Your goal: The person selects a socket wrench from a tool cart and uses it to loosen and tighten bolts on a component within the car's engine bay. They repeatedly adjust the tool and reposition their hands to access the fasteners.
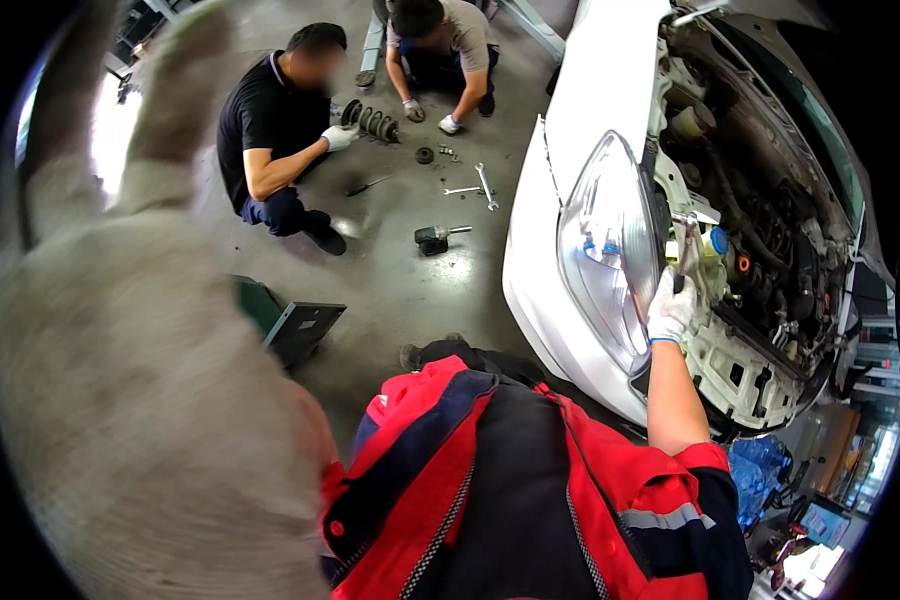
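Observation:
My left hand [140, 360], in a grimy knitted glove, is very close to the camera and fills the left side, with two fingers stretched upward and apart. My right hand [670, 310], in a white glove, is closed on a metal hand tool [687, 245] with a dark grip. It rests just beside the headlight [605, 240] of a white car [542, 300], at the edge of the open engine bay [770, 270]. A blue cap [716, 240] shows beside the tool. The red and black jacket on my body fills the lower middle.
A co-worker in black [260, 120] crouches, gloved hand on a coil strut [370, 120]. Another co-worker [460, 45] kneels behind. Wrenches [485, 185], small parts [425, 155] and an impact gun [432, 240] lie on the floor. A dark green case [305, 325] sits lower left.

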Action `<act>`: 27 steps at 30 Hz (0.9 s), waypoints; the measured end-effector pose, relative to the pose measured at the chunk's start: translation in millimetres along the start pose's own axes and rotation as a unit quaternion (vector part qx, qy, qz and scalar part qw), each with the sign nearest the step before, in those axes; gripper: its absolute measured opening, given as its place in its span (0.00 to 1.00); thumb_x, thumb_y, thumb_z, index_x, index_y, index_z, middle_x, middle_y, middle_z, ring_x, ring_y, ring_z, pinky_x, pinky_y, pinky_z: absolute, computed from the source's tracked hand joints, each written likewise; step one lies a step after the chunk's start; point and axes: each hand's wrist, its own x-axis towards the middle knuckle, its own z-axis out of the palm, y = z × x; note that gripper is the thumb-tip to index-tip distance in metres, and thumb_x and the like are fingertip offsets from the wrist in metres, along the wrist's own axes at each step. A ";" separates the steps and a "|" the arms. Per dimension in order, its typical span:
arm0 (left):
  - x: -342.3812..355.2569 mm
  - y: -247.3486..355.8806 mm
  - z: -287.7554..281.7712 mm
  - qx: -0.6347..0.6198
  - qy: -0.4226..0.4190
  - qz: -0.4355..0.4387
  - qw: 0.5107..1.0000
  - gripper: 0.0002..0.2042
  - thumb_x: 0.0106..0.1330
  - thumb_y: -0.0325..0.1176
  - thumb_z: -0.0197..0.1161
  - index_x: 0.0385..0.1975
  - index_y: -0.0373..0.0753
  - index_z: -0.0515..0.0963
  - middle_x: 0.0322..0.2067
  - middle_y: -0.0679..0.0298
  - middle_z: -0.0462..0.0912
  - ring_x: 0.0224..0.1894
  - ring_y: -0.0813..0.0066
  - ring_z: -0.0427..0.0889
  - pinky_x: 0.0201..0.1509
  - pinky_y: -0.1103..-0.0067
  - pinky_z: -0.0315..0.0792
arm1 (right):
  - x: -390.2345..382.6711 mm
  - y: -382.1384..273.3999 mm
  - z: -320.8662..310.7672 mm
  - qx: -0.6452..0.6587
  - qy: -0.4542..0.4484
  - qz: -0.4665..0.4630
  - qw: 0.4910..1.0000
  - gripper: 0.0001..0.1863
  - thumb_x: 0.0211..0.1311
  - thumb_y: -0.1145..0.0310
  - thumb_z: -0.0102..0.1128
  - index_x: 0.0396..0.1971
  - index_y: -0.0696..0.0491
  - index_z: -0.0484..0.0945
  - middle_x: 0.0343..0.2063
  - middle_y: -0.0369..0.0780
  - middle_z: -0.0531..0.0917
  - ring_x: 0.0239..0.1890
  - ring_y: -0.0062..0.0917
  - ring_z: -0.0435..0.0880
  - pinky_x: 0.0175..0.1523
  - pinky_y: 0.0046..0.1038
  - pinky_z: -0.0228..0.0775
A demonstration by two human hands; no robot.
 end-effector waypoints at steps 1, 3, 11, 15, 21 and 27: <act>5.1 -2.8 4.1 -0.001 -0.001 0.009 1.000 0.15 0.54 0.44 0.70 0.27 0.36 0.83 0.19 0.56 0.79 0.22 0.56 0.81 0.29 0.62 0.73 | 1.7 5.3 1.5 0.000 -0.007 0.001 1.000 0.26 0.66 0.45 0.64 0.34 0.59 0.82 0.33 0.51 0.85 0.38 0.47 0.84 0.46 0.46 0.74; 13.4 -2.9 12.0 -0.017 -0.024 0.028 0.999 0.15 0.54 0.44 0.69 0.27 0.36 0.83 0.19 0.55 0.79 0.22 0.56 0.81 0.29 0.62 0.73 | -2.0 5.8 0.3 0.004 0.011 -0.002 1.000 0.27 0.66 0.45 0.64 0.34 0.59 0.82 0.33 0.51 0.85 0.37 0.48 0.84 0.46 0.46 0.74; 0.4 29.7 37.1 -0.131 -0.195 0.013 0.972 0.16 0.55 0.45 0.68 0.25 0.35 0.82 0.19 0.54 0.80 0.22 0.54 0.82 0.30 0.61 0.74 | 0.6 2.0 2.3 -0.001 -0.005 -0.026 1.000 0.27 0.65 0.45 0.64 0.37 0.59 0.84 0.37 0.52 0.85 0.42 0.49 0.84 0.50 0.46 0.74; 21.2 32.5 51.1 -0.169 -0.244 0.048 0.954 0.17 0.55 0.46 0.68 0.24 0.35 0.82 0.19 0.53 0.80 0.22 0.54 0.82 0.30 0.61 0.74 | -0.1 -9.4 -1.1 0.001 0.004 -0.002 1.000 0.27 0.66 0.45 0.65 0.36 0.60 0.83 0.35 0.52 0.85 0.40 0.49 0.84 0.49 0.45 0.74; 36.7 33.7 74.2 -0.237 -0.283 0.087 0.925 0.18 0.56 0.46 0.67 0.23 0.34 0.82 0.19 0.52 0.80 0.23 0.53 0.82 0.31 0.60 0.74 | 3.3 6.3 3.0 0.016 0.000 -0.014 1.000 0.29 0.66 0.44 0.64 0.39 0.61 0.84 0.36 0.53 0.86 0.40 0.49 0.85 0.47 0.44 0.75; 47.6 34.4 89.3 -0.259 -0.291 0.097 0.916 0.19 0.56 0.47 0.66 0.21 0.33 0.82 0.19 0.50 0.80 0.23 0.52 0.82 0.32 0.59 0.75 | -1.9 -5.8 2.0 0.047 -0.048 0.018 0.998 0.29 0.68 0.46 0.63 0.41 0.63 0.83 0.37 0.55 0.86 0.41 0.48 0.85 0.48 0.44 0.75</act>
